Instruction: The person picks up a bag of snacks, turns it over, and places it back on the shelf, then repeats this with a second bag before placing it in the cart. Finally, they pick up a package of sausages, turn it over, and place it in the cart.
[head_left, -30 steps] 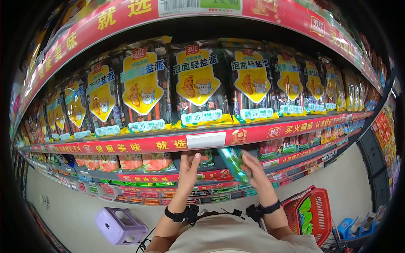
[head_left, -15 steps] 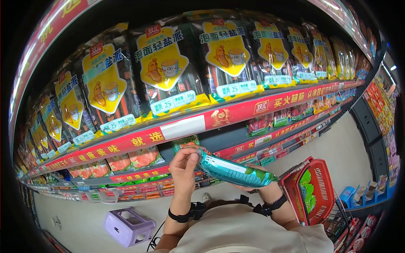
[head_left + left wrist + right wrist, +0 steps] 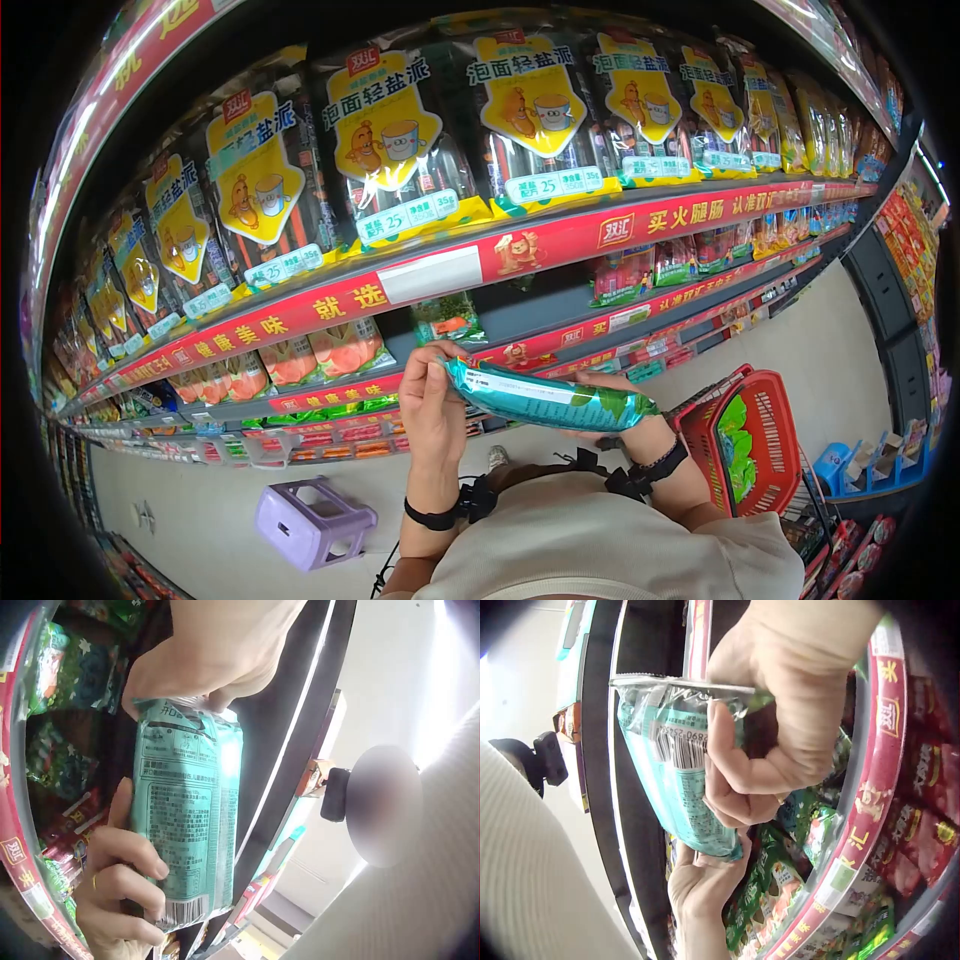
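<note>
A teal plastic packet (image 3: 545, 400) is held level between both hands in front of the shelf, its printed back turned up toward the head view. The left hand (image 3: 432, 405) pinches one end between thumb and fingers. Behind and under the other end is the right hand (image 3: 615, 405), partly hidden there. In the left wrist view the right hand's curled fingers (image 3: 124, 881) grip the packet (image 3: 187, 817) near its barcode. The right wrist view has the right hand (image 3: 780, 727) on the barcode end of the packet (image 3: 679, 772) and the left hand (image 3: 709, 889) at the far end.
Shelves with a red front strip (image 3: 350, 300) carry rows of yellow-labelled sausage packs (image 3: 385, 140). A green packet (image 3: 450, 318) lies on the shelf below. A red basket (image 3: 765, 440) holding green packets stands at the right; a purple stool (image 3: 310, 525) is on the floor at the left.
The packet was held in the right hand alone; the left hand has come to grip its other end, and the packet now lies turned lengthwise. The head view has shifted and tilted.
</note>
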`<state>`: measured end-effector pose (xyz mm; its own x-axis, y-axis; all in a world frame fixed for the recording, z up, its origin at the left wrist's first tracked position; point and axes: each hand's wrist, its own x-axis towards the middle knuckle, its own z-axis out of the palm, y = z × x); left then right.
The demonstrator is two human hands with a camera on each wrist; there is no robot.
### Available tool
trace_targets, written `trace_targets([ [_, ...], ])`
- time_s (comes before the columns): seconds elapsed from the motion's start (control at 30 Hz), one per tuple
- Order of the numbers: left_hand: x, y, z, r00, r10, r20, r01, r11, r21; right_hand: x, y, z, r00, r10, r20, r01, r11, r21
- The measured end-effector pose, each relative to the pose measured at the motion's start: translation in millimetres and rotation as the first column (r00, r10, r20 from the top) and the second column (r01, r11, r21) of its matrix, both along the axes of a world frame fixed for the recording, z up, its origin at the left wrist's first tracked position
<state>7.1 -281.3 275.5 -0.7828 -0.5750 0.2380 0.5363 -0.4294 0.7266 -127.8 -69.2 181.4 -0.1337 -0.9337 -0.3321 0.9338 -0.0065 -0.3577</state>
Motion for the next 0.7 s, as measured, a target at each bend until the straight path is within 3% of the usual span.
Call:
trace_targets([
  [0.1, 2.9, -4.3, -2.2, 0.999, -0.033, -0.036, 0.035, 0.998, 0.051, -2.7, -6.9, -6.9, 0.995, 0.052, 0.089, -0.043, 0.994, -0.096],
  [0.17, 3.7, -7.0, -4.2, 0.987, -0.126, -0.096, 0.139, 0.980, 0.142, -1.8, -12.8, -4.0, 0.935, 0.152, 0.320, -0.089, 0.975, -0.203],
  [0.2, 3.0, -7.0, -3.7, 0.986, -0.131, -0.102, 0.144, 0.980, 0.134, 0.5, -16.1, 1.7, 0.938, 0.150, 0.313, -0.087, 0.974, -0.209],
  [0.27, 0.3, -5.8, -2.9, 0.993, -0.115, -0.034, 0.119, 0.968, 0.219, 7.2, -20.5, 14.1, 0.978, 0.007, 0.207, -0.042, 0.985, 0.166],
  [0.37, -8.2, -7.6, -10.9, 0.985, -0.171, -0.011, 0.169, 0.960, 0.225, 5.7, -14.4, 1.8, 0.988, -0.019, 0.154, -0.012, 0.980, 0.198],
  [0.43, -19.6, -5.1, -15.6, 0.970, -0.242, -0.001, 0.235, 0.942, 0.238, 9.2, -3.3, -2.1, 0.973, -0.078, 0.219, 0.043, 0.986, 0.159],
  [0.5, -38.9, 7.2, -18.6, 0.963, -0.268, 0.032, 0.251, 0.934, 0.255, 19.6, 17.9, -5.7, 0.963, -0.268, 0.037, 0.265, 0.962, 0.064],
  [0.53, -48.7, 13.3, -24.1, 0.950, -0.306, 0.062, 0.284, 0.930, 0.234, 18.4, 24.8, -8.6, 0.956, -0.236, 0.174, 0.231, 0.972, 0.051],
  [0.57, -61.2, 24.4, -25.0, 0.933, -0.346, 0.097, 0.320, 0.923, 0.213, 17.5, 38.9, -6.8, 0.925, -0.335, 0.181, 0.330, 0.942, 0.055],
  [0.63, -83.1, 52.8, -24.5, 0.852, -0.516, 0.089, 0.499, 0.851, 0.163, 24.3, 75.4, -0.9, 0.968, -0.196, 0.154, 0.216, 0.968, -0.127],
  [0.67, -97.4, 61.7, -36.2, 0.799, -0.593, 0.098, 0.573, 0.801, 0.174, 35.3, 81.9, 5.8, 0.911, -0.407, -0.065, 0.410, 0.912, 0.027],
  [0.7, -108.3, 76.6, -41.2, 0.791, -0.573, 0.217, 0.547, 0.820, 0.171, 47.5, 97.4, 12.2, 0.873, -0.484, -0.057, 0.486, 0.874, 0.029],
])
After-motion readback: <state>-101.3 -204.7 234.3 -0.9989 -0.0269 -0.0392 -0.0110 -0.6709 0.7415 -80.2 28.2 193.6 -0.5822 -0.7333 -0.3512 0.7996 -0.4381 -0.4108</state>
